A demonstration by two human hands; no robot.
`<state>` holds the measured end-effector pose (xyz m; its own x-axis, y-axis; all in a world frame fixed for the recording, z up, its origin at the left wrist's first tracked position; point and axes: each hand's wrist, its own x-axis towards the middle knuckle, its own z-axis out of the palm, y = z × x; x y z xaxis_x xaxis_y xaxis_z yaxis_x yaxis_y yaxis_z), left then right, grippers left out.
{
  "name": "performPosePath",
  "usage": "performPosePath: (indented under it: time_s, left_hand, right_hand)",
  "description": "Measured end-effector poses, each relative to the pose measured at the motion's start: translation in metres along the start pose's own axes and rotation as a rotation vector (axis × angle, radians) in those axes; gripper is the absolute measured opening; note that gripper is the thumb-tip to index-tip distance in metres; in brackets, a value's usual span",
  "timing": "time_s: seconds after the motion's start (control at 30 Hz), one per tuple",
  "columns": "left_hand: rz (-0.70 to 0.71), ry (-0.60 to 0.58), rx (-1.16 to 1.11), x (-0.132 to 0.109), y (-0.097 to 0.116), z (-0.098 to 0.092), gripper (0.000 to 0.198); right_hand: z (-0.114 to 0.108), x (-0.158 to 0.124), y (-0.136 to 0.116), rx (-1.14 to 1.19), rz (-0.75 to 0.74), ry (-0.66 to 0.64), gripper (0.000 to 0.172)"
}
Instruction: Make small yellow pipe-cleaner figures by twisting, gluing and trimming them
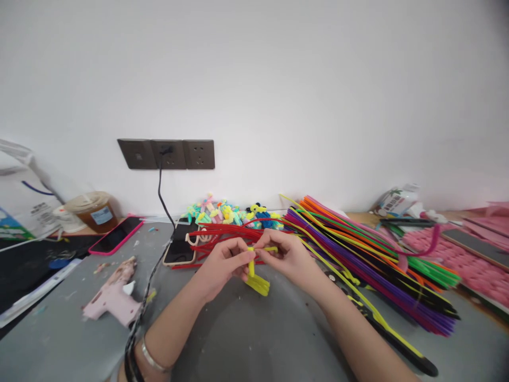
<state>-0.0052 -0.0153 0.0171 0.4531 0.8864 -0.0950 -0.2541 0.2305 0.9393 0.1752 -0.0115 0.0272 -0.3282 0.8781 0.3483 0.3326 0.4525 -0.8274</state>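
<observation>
Between my two hands is a yellow pipe cleaner [257,285], folded into a looped bundle that hangs below the fingers. My left hand [228,260] pinches its upper part between thumb and fingertips. With thumb and index finger, my right hand [284,254] grips a yellow strand by the same spot, and a short end pokes out past those fingers. The fingertips of both hands almost meet. Just behind them lie red pipe cleaners [222,233], partly covered by the hands.
A large bundle of coloured pipe cleaners [374,254] lies right, over black-handled pliers [413,342]. Small finished figures [226,212] line the wall. At left are a pink glue gun [115,297], a pink-cased phone [117,235], another phone [180,246], a drink cup [95,212] and a cable [159,193].
</observation>
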Motion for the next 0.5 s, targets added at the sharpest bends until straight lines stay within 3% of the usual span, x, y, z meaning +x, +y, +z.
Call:
performPosePath:
  time_s: [0.5]
  left_hand:
    - [0.104, 0.175, -0.036, 0.006, -0.003, -0.002, 0.028]
  right_hand:
    - [0.013, -0.001, -0.002, 0.040, 0.012, 0.124, 0.014]
